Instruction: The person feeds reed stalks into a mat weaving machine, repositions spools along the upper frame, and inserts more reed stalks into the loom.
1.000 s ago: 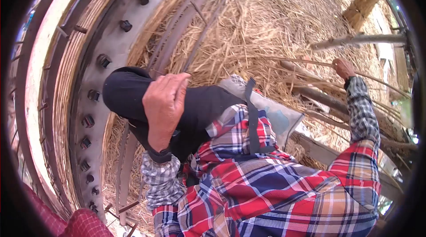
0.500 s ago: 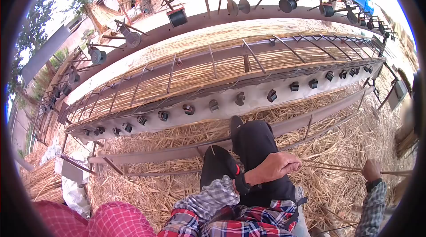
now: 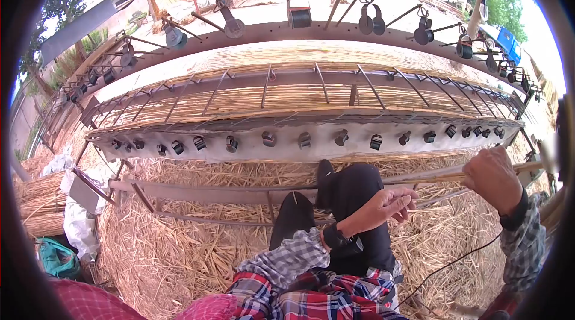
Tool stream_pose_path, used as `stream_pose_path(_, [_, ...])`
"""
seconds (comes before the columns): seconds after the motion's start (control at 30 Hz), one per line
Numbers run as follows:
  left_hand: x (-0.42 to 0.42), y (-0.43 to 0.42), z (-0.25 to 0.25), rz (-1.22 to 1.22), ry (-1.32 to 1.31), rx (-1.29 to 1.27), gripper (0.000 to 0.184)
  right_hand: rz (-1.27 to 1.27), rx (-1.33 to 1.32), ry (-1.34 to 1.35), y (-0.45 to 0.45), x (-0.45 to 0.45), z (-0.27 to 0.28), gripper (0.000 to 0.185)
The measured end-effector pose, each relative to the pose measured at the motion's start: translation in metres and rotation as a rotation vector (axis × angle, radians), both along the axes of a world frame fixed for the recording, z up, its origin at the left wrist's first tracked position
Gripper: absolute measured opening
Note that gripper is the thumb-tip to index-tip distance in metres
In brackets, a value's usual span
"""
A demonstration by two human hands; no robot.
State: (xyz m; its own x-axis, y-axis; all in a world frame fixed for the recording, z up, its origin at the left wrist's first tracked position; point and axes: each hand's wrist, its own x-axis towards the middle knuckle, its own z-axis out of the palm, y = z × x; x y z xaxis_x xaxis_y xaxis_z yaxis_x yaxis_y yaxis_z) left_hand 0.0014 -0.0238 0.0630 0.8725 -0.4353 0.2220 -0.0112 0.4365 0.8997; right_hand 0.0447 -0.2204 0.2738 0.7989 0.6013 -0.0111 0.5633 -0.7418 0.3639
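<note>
My right hand (image 3: 494,179), at the right, is closed around a few thin reed stalks (image 3: 444,177) that run out to both sides of it. My left hand (image 3: 383,209) hovers over my dark-trousered knee, its fingers loosely bent and apart, with nothing visible in them. Ahead of my legs stands a long weaving frame with a reed mat (image 3: 233,101) on it. Along the frame's pale front board (image 3: 317,146) hangs a row of dark spools (image 3: 375,141).
A long metal rail (image 3: 197,194) crosses before my knees. Loose straw (image 3: 179,260) covers the ground. More spools (image 3: 299,17) hang on the far beam. At left are bundled reeds (image 3: 42,206), a teal bag (image 3: 58,257) and another person's red checked clothing (image 3: 90,302).
My right hand has moved up and forward with the reed stalks. My left hand has let go of them and loosened its fingers. The view has turned slightly.
</note>
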Motion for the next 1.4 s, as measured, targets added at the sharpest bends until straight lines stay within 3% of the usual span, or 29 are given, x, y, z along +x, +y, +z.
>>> stream_pose_path(0.07, [0.001, 0.000, 0.006, -0.022, 0.009, -0.060, 0.045, 0.196, -0.041, -0.041, 0.027, -0.007, 0.032, 0.019])
stream_pose_path(0.17, [0.001, -0.001, 0.025, -0.050, 0.010, -0.194, 0.057, 0.295, 0.025, -0.073, 0.061, -0.012, 0.066, 0.015])
stream_pose_path(0.2, [0.001, 0.001, 0.032, -0.051, 0.003, -0.267, 0.063, 0.187, -0.097, -0.031, 0.079, -0.015, 0.081, 0.016])
stream_pose_path(0.27, [0.002, 0.008, 0.045, -0.060, -0.034, -0.288, 0.070, 0.330, 0.011, 0.009, 0.091, -0.010, 0.093, 0.019])
stream_pose_path(0.43, [-0.017, 0.028, 0.075, 0.023, -0.146, -0.535, 0.075, 0.343, 0.003, 0.231, 0.143, -0.040, 0.113, 0.021])
stream_pose_path(0.6, [-0.047, 0.060, 0.072, 0.062, -0.126, -0.797, 0.078, 0.492, 0.010, 0.339, 0.158, -0.049, 0.060, 0.019])
stream_pose_path(0.73, [-0.068, 0.086, 0.034, 0.160, 0.009, -0.792, 0.057, 0.689, 0.177, 0.173, 0.154, -0.039, -0.004, 0.013])
stream_pose_path(0.77, [-0.076, 0.093, 0.035, 0.277, 0.034, -0.811, 0.034, 0.746, 0.208, 0.032, 0.153, -0.035, -0.013, 0.015])
stream_pose_path(0.8, [-0.081, 0.106, 0.029, 0.282, 0.034, -0.807, 0.034, 0.798, 0.237, -0.111, 0.151, -0.030, -0.020, 0.020])
stream_pose_path(1.0, [-0.115, 0.201, -0.002, 0.812, -0.071, -0.790, 0.037, 0.694, 0.350, -0.093, 0.122, 0.005, -0.044, 0.016])
stream_pose_path(1.2, [-0.141, 0.303, 0.002, 1.061, -0.194, -0.898, 0.038, 0.593, 0.442, -0.028, 0.092, 0.040, -0.087, 0.016])
stream_pose_path(1.3, [-0.155, 0.353, 0.000, 1.068, -0.257, -0.895, 0.040, 0.545, 0.495, -0.032, 0.074, 0.054, -0.107, 0.016])
stream_pose_path(1.4, [-0.169, 0.388, 0.007, 1.212, -0.169, -0.912, 0.042, 0.478, 0.526, -0.036, 0.055, 0.066, -0.120, 0.017])
